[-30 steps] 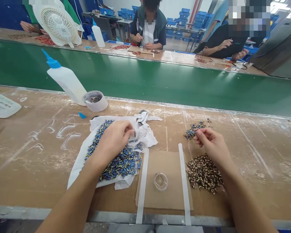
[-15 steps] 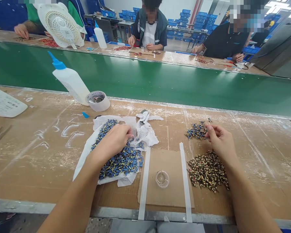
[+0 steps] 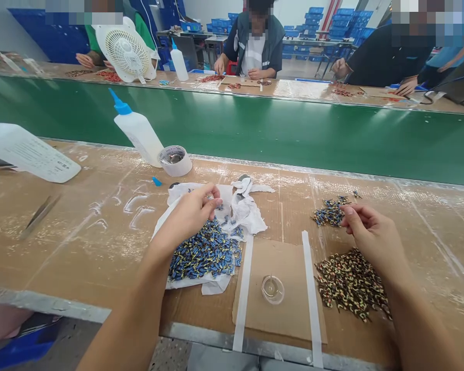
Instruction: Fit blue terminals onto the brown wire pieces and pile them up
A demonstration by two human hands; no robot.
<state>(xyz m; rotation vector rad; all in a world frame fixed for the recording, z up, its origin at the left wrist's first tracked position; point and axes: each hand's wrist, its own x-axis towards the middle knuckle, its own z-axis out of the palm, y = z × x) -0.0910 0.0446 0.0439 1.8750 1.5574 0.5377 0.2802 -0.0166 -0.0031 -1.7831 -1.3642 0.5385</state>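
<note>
My left hand point(image 3: 196, 208) is over a heap of small blue-and-yellow pieces point(image 3: 206, 252) spread on white paper point(image 3: 214, 286). Its thumb and forefinger are pinched together; what they hold is too small to make out. Beside a smaller pile of blue, yellow and dark pieces point(image 3: 328, 212), my right hand point(image 3: 367, 226) is closed, fingertips together, their content hidden. Below that hand lies a heap of dark brown and cream pieces point(image 3: 351, 283). Between the heaps, a small clear cup point(image 3: 272, 289) with a thin stick in it stands on a cardboard sheet point(image 3: 282, 319) taped down with white strips.
Crumpled tissue point(image 3: 247, 211) lies by the blue heap. Farther back are a tape roll point(image 3: 181, 166), a white squeeze bottle point(image 3: 139, 134) and a blue cap point(image 3: 156, 181). Another bottle point(image 3: 34, 149) and tweezers point(image 3: 40, 214) lie left. Co-workers sit across a green belt point(image 3: 232, 129).
The view has turned left, so everything sits farther right. My left hand has come up off the blue heap, its thumb now showing. My right hand stays by the small pile.
</note>
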